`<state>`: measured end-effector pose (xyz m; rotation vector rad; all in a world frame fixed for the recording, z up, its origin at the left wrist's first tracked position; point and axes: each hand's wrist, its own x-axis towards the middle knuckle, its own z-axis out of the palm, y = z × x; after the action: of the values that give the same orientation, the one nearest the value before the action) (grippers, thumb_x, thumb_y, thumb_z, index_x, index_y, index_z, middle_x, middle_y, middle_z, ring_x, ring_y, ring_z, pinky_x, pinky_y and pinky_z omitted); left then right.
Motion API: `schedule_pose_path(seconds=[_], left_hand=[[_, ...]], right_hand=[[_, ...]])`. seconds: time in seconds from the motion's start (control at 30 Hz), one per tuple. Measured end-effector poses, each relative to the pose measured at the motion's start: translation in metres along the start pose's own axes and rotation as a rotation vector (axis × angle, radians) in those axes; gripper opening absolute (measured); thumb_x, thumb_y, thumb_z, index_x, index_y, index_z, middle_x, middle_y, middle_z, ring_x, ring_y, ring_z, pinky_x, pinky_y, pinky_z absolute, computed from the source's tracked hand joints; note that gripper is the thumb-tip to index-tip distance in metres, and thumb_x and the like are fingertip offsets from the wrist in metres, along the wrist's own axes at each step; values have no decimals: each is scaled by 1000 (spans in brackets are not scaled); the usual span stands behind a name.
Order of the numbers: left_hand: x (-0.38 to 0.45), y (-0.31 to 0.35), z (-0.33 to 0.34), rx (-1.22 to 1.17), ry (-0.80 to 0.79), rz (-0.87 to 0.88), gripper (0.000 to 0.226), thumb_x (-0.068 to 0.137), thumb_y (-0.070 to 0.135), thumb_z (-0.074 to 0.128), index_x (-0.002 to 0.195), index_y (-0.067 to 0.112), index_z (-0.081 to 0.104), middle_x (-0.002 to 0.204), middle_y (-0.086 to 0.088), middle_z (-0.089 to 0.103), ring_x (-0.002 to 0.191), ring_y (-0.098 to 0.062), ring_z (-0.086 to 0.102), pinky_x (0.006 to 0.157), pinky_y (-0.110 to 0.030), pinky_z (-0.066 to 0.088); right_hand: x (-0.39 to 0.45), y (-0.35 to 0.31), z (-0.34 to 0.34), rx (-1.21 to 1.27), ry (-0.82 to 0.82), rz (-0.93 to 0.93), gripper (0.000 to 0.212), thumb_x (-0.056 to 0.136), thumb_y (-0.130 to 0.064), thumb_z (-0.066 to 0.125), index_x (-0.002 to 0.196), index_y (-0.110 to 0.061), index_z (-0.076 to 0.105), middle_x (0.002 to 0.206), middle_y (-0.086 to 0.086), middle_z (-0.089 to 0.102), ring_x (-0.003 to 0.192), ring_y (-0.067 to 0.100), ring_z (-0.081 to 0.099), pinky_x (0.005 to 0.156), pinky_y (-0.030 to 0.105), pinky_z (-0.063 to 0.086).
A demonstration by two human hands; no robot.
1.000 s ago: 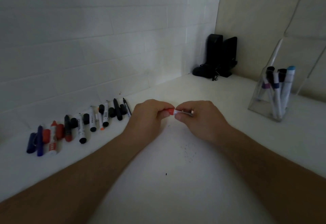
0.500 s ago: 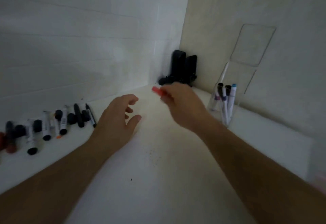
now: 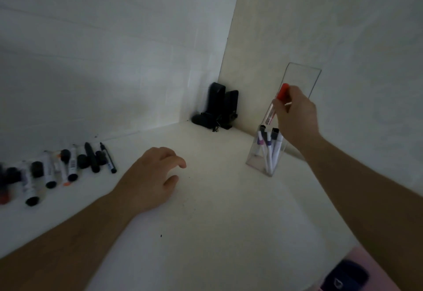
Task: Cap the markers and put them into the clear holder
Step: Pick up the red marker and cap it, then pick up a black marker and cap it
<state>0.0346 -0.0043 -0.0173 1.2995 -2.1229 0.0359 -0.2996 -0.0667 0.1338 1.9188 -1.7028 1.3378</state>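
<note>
My right hand [image 3: 296,116] grips a red-capped marker [image 3: 282,93], cap up, its lower end just above the open top of the clear holder [image 3: 254,161]. Several capped markers [image 3: 270,153] stand inside the holder. My left hand [image 3: 152,179] rests on the white table with fingers loosely apart and nothing in it. A row of loose markers and caps [image 3: 68,167], mostly black and white, lies along the wall at the left.
A black device [image 3: 219,107] sits in the back corner where the two walls meet. A tall clear back panel [image 3: 304,80] rises behind the holder against the right wall. A pink object with a dark patch [image 3: 348,272] shows at the bottom right edge.
Both hands held the red marker together, then parted. My right hand carried it right and up to above the holder; my left hand let go and dropped to the table.
</note>
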Motion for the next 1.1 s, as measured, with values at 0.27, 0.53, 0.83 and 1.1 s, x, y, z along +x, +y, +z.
schedule_pose_path(seconds=[0.27,0.53,0.83,1.1], left_hand=[[-1,-4,1,-14,4,-14,29,88,27,63,113,41,59,117,17,49,109,-9,42,86,-25,36],[-2,-5,0,-10,-20,7,23,87,23,62,103,39,65,112,17,53,105,-8,45,83,-24,38],[0,-9,-2,-13,73,0,25,85,17,69,99,38,67,107,15,56,104,-10,49,89,-29,44],[-3,-45,-74,203,411,-305,55,58,-4,45,89,29,77,104,-3,72,98,-33,58,87,-42,49]], right_hand=[[2,12,7,-79,-15,9,37,102,-23,52,137,-27,42,95,1,64,75,23,62,66,29,47],[-16,23,31,-455,-386,-60,31,100,-33,39,125,-28,58,86,5,72,81,28,65,80,39,53],[-42,-7,25,-132,0,-200,78,68,1,57,143,-16,44,125,9,55,114,29,48,100,42,44],[-120,-119,120,254,-619,-130,72,86,-9,59,151,-31,37,134,-4,48,114,12,49,98,28,44]])
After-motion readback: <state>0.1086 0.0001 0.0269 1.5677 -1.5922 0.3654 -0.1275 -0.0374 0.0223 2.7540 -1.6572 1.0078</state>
